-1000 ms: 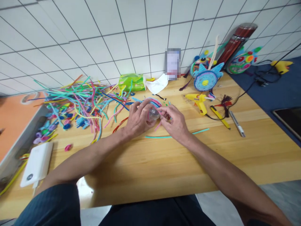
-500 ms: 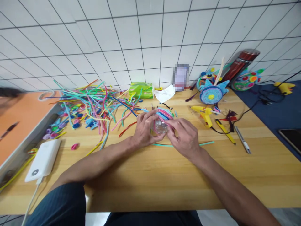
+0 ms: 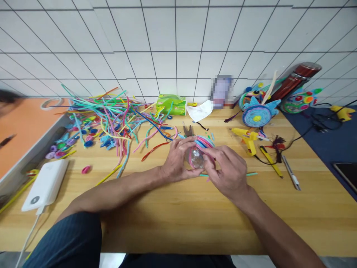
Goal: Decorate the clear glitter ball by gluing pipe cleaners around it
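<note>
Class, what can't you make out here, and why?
In the head view:
Handles of the pliers: hidden by the left hand.
Middle of the turquoise pipe cleaner: hidden by the right hand.
Sides of the clear plastic piece: covered by both hands.
Screen of the pixelated device: blurred.
Black device: cut off by right edge.

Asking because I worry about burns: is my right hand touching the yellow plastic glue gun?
Apart: the head view shows wooden tabletop between your right hand and the glue gun.

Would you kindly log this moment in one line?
left hand: holding clear plastic piece; right hand: touching pipe cleaners on it; pliers: beyond left hand; yellow glue gun: right of hands
</note>
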A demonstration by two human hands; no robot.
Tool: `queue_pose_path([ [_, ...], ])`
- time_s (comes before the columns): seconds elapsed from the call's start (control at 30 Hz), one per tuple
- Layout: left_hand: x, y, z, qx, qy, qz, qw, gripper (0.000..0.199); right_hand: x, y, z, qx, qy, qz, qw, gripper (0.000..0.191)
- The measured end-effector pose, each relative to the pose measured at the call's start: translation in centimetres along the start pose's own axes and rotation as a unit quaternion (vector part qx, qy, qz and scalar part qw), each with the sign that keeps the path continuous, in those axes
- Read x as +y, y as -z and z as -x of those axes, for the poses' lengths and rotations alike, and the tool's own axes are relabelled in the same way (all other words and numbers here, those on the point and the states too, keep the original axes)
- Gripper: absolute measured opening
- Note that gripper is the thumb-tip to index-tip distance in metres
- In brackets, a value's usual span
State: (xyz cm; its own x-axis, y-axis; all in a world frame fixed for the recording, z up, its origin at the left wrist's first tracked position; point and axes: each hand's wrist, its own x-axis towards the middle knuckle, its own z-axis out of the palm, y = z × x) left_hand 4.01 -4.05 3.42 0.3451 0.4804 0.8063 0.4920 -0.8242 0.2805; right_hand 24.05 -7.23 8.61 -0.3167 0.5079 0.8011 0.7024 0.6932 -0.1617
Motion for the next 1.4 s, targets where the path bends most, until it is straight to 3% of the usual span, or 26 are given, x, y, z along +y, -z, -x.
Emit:
queue_pose_path([
  [0.33,-0.1,-0.4,0.7,-0.006,0.014,0.025,1.000,0.083,-0.2,0.2,-0.4,-0.024,0.023,0.065,0.997,0.014],
  [0.5,-0.1,-0.5,0.8,0.001,0.015,0.017,1.000,0.080,-0.4,0.1,-0.6,-0.043,0.001,0.086,0.995,0.006],
  [1.0,0.2,-0.2,0.6,-0.001,-0.013,-0.043,0.999,0.071,-1.0,-0.1,-0.8,-0.017,-0.030,0.145,0.989,0.013],
  [1.13,0.0,-0.1,0.8,-0.011,-0.004,-0.053,0.999,0.073,-1.2,0.0,-1.1,-0.022,-0.014,0.131,0.991,0.013],
  [1.27,-0.1,0.1,0.4,0.018,-0.004,-0.032,0.999,0.077,-1.2,0.4,-1.2,-0.036,0.011,0.110,0.993,0.011],
  [1.4,0.1,0.4,-0.2,0.030,0.004,-0.018,0.999,0.081,-1.1,0.8,-0.8,-0.038,0.025,0.110,0.993,0.022],
])
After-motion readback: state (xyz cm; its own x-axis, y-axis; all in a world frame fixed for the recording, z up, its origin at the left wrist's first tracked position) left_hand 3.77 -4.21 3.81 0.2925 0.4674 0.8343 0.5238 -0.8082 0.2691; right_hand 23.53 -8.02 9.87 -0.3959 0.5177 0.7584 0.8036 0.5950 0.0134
